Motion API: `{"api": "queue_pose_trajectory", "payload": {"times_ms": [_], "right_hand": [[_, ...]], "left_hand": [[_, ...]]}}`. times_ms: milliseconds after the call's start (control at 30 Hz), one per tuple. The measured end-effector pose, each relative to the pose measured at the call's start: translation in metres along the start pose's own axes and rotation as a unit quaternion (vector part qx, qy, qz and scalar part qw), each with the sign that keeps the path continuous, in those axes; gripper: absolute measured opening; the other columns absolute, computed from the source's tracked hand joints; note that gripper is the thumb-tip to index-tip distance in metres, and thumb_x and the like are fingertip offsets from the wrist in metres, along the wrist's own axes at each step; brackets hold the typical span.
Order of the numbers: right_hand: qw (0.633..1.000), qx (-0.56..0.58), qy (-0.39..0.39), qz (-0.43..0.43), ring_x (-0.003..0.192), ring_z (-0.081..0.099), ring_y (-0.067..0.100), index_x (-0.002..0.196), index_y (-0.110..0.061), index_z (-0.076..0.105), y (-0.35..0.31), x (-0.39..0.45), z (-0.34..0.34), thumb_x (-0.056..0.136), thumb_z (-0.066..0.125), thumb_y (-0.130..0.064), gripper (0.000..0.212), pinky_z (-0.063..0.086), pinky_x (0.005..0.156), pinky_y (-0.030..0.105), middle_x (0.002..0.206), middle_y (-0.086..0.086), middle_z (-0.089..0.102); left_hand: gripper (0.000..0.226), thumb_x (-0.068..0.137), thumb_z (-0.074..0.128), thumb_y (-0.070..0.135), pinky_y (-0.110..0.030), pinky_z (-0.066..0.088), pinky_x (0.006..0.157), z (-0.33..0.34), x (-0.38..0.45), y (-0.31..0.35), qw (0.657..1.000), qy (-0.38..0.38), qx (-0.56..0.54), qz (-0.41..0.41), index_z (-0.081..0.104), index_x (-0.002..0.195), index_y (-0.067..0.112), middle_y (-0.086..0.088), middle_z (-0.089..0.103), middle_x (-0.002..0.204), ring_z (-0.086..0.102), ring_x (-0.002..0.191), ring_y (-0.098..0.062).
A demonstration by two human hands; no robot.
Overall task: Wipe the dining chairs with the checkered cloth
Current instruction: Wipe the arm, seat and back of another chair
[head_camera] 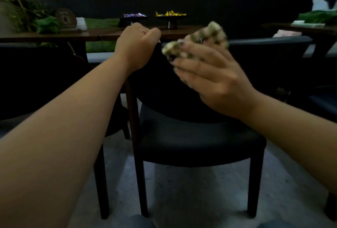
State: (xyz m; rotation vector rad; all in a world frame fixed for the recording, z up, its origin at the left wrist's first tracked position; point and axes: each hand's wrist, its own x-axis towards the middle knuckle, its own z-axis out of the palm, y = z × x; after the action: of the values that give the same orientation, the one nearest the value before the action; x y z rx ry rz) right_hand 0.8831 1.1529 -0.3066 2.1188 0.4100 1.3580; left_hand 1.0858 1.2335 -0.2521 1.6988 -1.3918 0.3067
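1. Bunched the checkered cloth (196,40) in the right hand (217,80), fingers (189,64) curled around it, against the backrest's top edge.
2. Gripped the dining chair (193,136) backrest with the left hand (135,45), fingers closed over the rim.
3. Judged soft, light, crushable; best held wadded in the palm.
4. Looked matte dark upholstery, padded seat, stiff wooden legs.
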Motion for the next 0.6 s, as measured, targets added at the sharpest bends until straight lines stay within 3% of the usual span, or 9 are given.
{"api": "queue_pose_trajectory", "payload": {"times_ms": [100, 200, 300, 400, 467, 533, 600], "right_hand": [[0.998, 0.026, -0.054, -0.02, 0.115, 0.059, 0.028, 0.097, 0.002, 0.074, -0.018, -0.024, 0.009, 0.089, 0.063, -0.001, 0.013, 0.045, 0.1, 0.039, 0.111, 0.014, 0.069], [0.987, 0.035, -0.141, -0.076, 0.109, 0.064, 0.028, 0.089, 0.002, 0.075, -0.031, -0.057, 0.017, 0.088, 0.059, -0.001, 0.017, 0.049, 0.093, 0.039, 0.103, 0.012, 0.072], [0.972, 0.029, -0.219, -0.086, 0.112, 0.063, 0.026, 0.093, 0.001, 0.075, -0.04, -0.076, 0.016, 0.088, 0.057, -0.002, 0.019, 0.05, 0.093, 0.039, 0.106, 0.012, 0.072], [0.983, 0.065, -0.17, -0.025, 0.119, 0.057, 0.03, 0.106, 0.004, 0.071, -0.041, -0.075, 0.004, 0.092, 0.055, 0.001, 0.021, 0.047, 0.1, 0.043, 0.118, 0.016, 0.066], [0.993, 0.051, -0.1, 0.025, 0.128, 0.049, 0.03, 0.117, 0.001, 0.066, -0.033, -0.064, -0.007, 0.095, 0.052, 0.0, 0.026, 0.04, 0.106, 0.044, 0.129, 0.014, 0.06], [0.997, 0.01, -0.036, 0.064, 0.134, 0.043, 0.03, 0.125, -0.002, 0.061, -0.02, -0.052, -0.018, 0.096, 0.051, 0.0, 0.03, 0.033, 0.111, 0.046, 0.136, 0.013, 0.054], [0.996, -0.025, -0.008, 0.08, 0.135, 0.041, 0.032, 0.125, -0.003, 0.061, -0.008, -0.042, -0.023, 0.098, 0.046, -0.001, 0.031, 0.028, 0.114, 0.047, 0.138, 0.013, 0.052]], "left_hand": [[0.055, 0.079, 0.038, 0.039, -0.024, 0.032, 0.048, -0.002, 0.0, 0.002, 1.0, -0.012, 0.006, -0.002, 0.065, 0.071, -0.008, 0.006, 0.043, 0.044, 0.04, 0.048, -0.014], [0.056, 0.078, 0.038, 0.039, -0.032, 0.033, 0.056, -0.002, 0.0, 0.003, 1.0, -0.008, 0.012, -0.004, 0.066, 0.075, -0.009, 0.005, 0.045, 0.045, 0.042, 0.052, -0.017], [0.058, 0.078, 0.037, 0.039, -0.04, 0.035, 0.058, -0.004, 0.001, 0.005, 0.999, -0.011, 0.035, -0.011, 0.064, 0.077, -0.012, -0.01, 0.046, 0.054, 0.043, 0.058, -0.025], [0.058, 0.08, 0.032, 0.036, -0.038, 0.033, 0.061, -0.009, 0.001, 0.008, 0.992, -0.054, 0.112, 0.033, 0.063, 0.08, -0.012, -0.022, 0.054, 0.068, 0.049, 0.067, -0.031], [0.051, 0.081, 0.032, 0.028, -0.041, 0.042, 0.065, -0.011, -0.001, 0.008, 0.979, -0.092, 0.16, 0.086, 0.062, 0.084, -0.013, -0.028, 0.06, 0.077, 0.057, 0.073, -0.036], [0.047, 0.085, 0.034, 0.026, -0.048, 0.046, 0.071, -0.013, 0.0, 0.015, 0.976, -0.121, 0.167, 0.064, 0.064, 0.089, -0.01, -0.03, 0.062, 0.084, 0.06, 0.081, -0.039], [0.031, 0.094, 0.044, 0.016, -0.043, 0.045, 0.075, -0.013, 0.007, 0.027, 0.977, -0.16, 0.141, 0.026, 0.067, 0.097, -0.005, -0.029, 0.062, 0.089, 0.06, 0.087, -0.039]]}}
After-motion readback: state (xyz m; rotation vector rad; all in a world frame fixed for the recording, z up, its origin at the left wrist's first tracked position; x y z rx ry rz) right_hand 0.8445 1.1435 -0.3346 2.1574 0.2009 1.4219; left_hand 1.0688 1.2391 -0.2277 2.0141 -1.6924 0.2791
